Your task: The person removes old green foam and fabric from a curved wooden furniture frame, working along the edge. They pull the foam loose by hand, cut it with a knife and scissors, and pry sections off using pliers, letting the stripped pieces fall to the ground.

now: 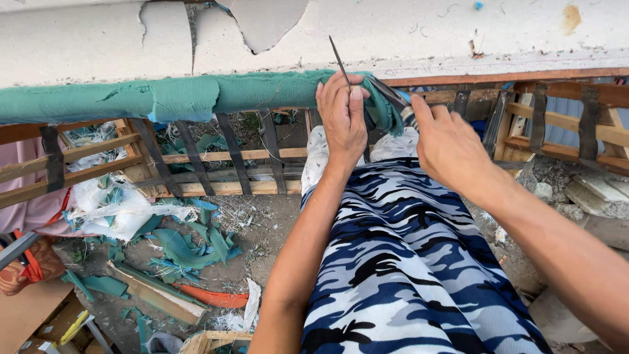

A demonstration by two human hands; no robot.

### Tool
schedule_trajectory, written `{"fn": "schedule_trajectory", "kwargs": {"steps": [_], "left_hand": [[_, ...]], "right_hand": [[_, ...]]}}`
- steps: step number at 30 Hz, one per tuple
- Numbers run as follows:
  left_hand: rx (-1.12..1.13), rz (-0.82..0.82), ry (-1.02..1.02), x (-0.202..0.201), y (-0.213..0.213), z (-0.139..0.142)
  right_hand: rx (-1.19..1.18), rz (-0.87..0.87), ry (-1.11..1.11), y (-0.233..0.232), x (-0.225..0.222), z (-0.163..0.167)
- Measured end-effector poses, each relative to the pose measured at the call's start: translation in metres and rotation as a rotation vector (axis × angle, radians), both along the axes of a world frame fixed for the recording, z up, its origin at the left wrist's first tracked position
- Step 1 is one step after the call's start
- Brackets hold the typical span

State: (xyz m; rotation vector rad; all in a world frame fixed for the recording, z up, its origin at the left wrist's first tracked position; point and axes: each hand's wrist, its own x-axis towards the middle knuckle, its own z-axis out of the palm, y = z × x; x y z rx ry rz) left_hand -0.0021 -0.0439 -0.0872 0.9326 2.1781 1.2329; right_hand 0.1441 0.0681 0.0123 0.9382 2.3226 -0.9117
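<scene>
A teal fabric cover [164,97] wraps the top rail of a wooden frame [229,188] lying against a pale padded board [393,33]. My left hand [342,118] grips the fabric's torn end and holds a thin dark blade-like tool [339,60] that sticks up past my fingers. My right hand [449,144] is closed around a dark metal tool [393,98] pressed at the fabric's edge, its tip partly hidden by the cloth. My knee in blue camouflage trousers [406,262] rests below both hands.
Black webbing straps [229,151] cross the frame's wooden slats. Teal fabric scraps [190,246], white wadding [108,210] and wood offcuts [157,295] litter the dirt ground on the left. Concrete rubble [590,193] lies at right. Pink cloth [26,196] is at far left.
</scene>
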Motion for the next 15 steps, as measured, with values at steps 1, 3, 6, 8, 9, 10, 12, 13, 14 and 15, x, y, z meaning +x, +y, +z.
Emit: {"fn": "schedule_trajectory", "kwargs": {"steps": [1,3,6,8,9,10,12,13,14,15], "left_hand": [[0.014,-0.004,-0.007,0.0,0.0,0.0],[0.043,-0.011,-0.017,-0.001,-0.003,0.001],[0.219,0.113,-0.246,0.0,-0.013,0.009],[0.135,0.201,-0.323,0.003,-0.023,0.02],[0.097,0.251,-0.358,0.003,-0.025,0.024],[0.049,0.219,-0.28,0.001,-0.024,0.026],[-0.052,0.156,-0.129,-0.003,-0.019,0.029],[-0.095,0.155,-0.14,-0.005,-0.014,0.029],[-0.143,0.156,-0.152,-0.007,-0.008,0.028],[-0.193,0.154,-0.164,-0.009,-0.002,0.027]], "right_hand": [[0.047,0.068,-0.033,0.003,-0.003,0.002],[0.076,0.113,-0.039,0.008,-0.009,0.005],[-0.086,-0.052,-0.05,0.011,-0.017,0.005],[-0.36,-0.292,-0.194,0.003,-0.02,-0.001],[-0.344,-0.355,-0.1,-0.003,-0.017,-0.005],[-0.328,-0.413,0.0,-0.015,-0.018,-0.01],[-0.214,-0.437,0.249,-0.03,-0.018,-0.024],[-0.119,-0.403,0.397,-0.036,-0.019,-0.033],[-0.029,-0.366,0.543,-0.041,-0.02,-0.039],[0.005,-0.342,0.595,-0.041,-0.021,-0.047]]}}
